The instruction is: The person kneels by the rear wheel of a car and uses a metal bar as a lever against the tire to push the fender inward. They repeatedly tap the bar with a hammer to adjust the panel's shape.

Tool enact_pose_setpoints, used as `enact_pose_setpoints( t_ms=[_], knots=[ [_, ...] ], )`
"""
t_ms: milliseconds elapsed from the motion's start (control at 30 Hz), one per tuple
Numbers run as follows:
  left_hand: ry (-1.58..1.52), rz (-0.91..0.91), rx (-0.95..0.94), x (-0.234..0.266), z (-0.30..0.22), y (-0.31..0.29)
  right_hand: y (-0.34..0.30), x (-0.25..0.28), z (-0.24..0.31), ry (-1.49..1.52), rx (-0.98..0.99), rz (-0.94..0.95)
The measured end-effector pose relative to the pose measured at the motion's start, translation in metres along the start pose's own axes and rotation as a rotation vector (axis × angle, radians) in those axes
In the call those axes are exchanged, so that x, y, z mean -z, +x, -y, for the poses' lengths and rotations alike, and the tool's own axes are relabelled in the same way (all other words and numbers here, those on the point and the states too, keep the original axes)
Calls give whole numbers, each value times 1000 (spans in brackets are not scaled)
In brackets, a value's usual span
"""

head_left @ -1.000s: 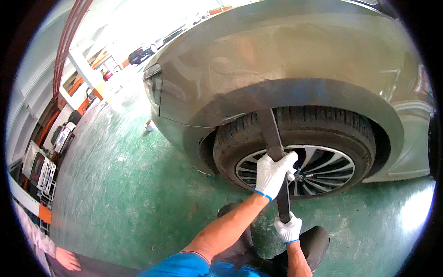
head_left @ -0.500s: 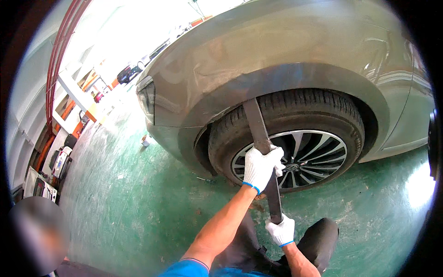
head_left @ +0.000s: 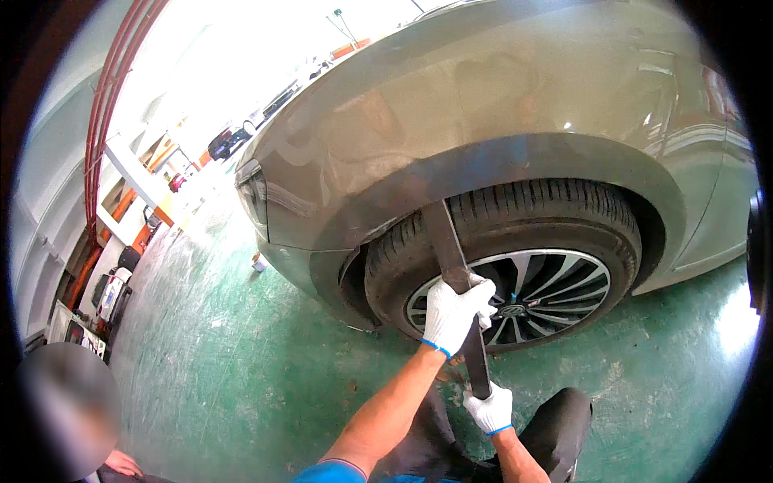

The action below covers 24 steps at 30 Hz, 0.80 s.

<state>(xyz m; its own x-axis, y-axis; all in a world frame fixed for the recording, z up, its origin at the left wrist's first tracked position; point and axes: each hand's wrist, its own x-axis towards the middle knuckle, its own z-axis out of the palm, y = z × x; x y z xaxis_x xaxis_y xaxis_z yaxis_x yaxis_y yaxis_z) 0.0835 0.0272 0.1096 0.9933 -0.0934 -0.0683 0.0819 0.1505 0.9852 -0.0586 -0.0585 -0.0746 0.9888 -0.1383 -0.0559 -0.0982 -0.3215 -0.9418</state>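
A long, flat, dark metal bar (head_left: 445, 245) slants across the front wheel of a grey-beige car. Its far end reaches up under the edge of the fender (head_left: 483, 161), above the tyre (head_left: 523, 205); the tip is hidden there. My left hand (head_left: 457, 314), in a white knit glove with a blue cuff, is wrapped round the middle of the bar in front of the spoked rim (head_left: 564, 286). Gloved the same way, my right hand (head_left: 491, 409) is closed on the bar's near end, above my knees. Dents and creases mark the fender above the wheel arch.
A blurred person (head_left: 68, 410) is at the lower left. Green floor (head_left: 217, 362) surrounds the wheel, with a small can (head_left: 258, 262) beyond the bumper. A white vehicle (head_left: 111, 294) stands far left, near red pipes (head_left: 101, 121) along the wall.
The car and wheel sit lower in the picture as my view has tilted up. Both hands keep their hold on the bar. A hand of the other person now shows at lower left.
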Motion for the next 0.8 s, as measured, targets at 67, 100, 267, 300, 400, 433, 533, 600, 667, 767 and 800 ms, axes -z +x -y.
enact_pose_setpoints(
  t_ms=[67, 100, 267, 300, 400, 433, 533, 600, 667, 767, 800],
  knots=[
    [-21, -27, -9, -2, 2, 2, 7, 5, 5, -80, 39, -38],
    [-8, -44, -25, -1, 2, 5, 14, 6, 8, -51, 38, -17],
    [9, -43, -86, -3, 9, 8, 20, 3, -10, -89, 82, -40],
    [-14, -43, -75, -4, 10, 6, 16, 6, -9, -76, 78, -34],
    [-12, -45, -49, -6, 2, 4, 10, 12, 1, -27, 62, -25],
    [-23, -45, -55, -6, 2, 4, 8, 14, 3, -20, 49, -23],
    [-35, -81, -57, -9, 6, 5, 1, 20, 9, -23, 1, -20],
    [-76, -81, -82, -9, 9, 2, -2, 24, 8, -54, -42, -22],
    [-127, -76, -97, -14, 18, 3, 11, 22, -8, 26, -48, -14],
    [-112, -80, -119, -11, 20, 11, 14, 14, -24, 69, -45, -3],
    [-80, -84, -112, -11, 21, 7, 12, 12, -26, 68, -39, -2]
  ],
)
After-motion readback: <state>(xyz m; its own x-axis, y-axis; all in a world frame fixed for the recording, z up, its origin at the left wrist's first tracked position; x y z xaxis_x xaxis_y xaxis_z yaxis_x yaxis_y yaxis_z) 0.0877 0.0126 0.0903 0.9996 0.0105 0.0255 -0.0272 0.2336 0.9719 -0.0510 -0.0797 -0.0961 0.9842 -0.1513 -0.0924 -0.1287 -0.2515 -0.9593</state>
